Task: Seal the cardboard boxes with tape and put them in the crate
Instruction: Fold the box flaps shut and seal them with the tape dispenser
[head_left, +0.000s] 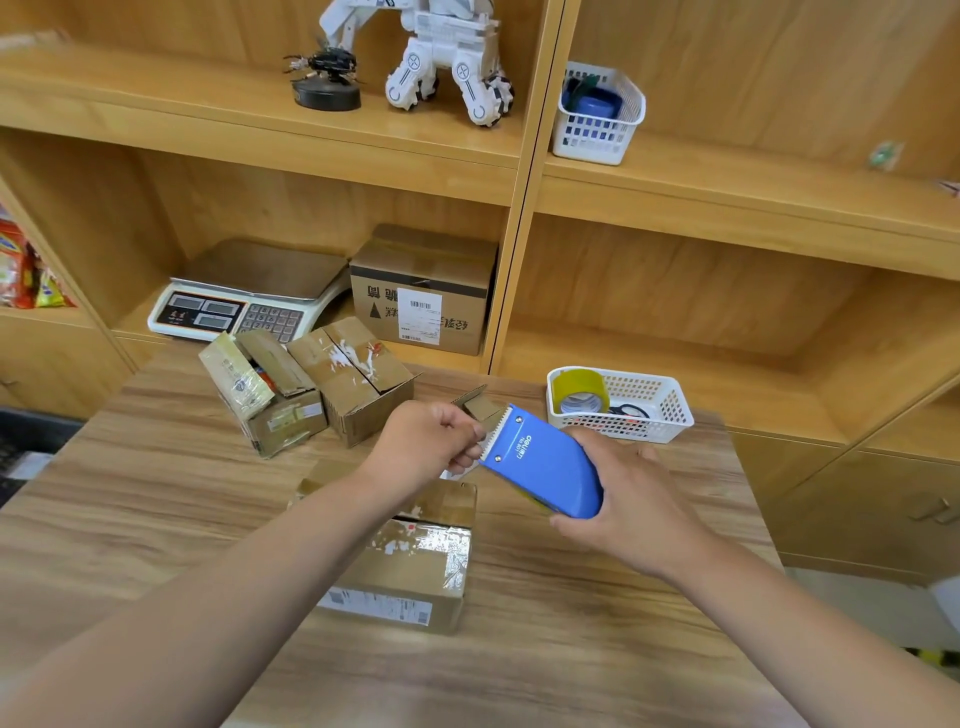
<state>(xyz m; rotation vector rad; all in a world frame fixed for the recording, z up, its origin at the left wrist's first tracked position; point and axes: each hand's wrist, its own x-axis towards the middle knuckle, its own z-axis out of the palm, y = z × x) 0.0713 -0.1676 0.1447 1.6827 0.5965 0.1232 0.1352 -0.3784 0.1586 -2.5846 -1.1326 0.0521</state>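
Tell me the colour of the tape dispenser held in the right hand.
The tape dispenser is blue, seen best in the head view.

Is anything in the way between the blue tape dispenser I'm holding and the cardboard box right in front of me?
Only your own left forearm, which crosses over the top of the brown cardboard box. The blue plastic tape dispenser, held in your right grip, hangs near the box's far right corner; nothing else lies between.

Bright even light, wide-angle edge distortion
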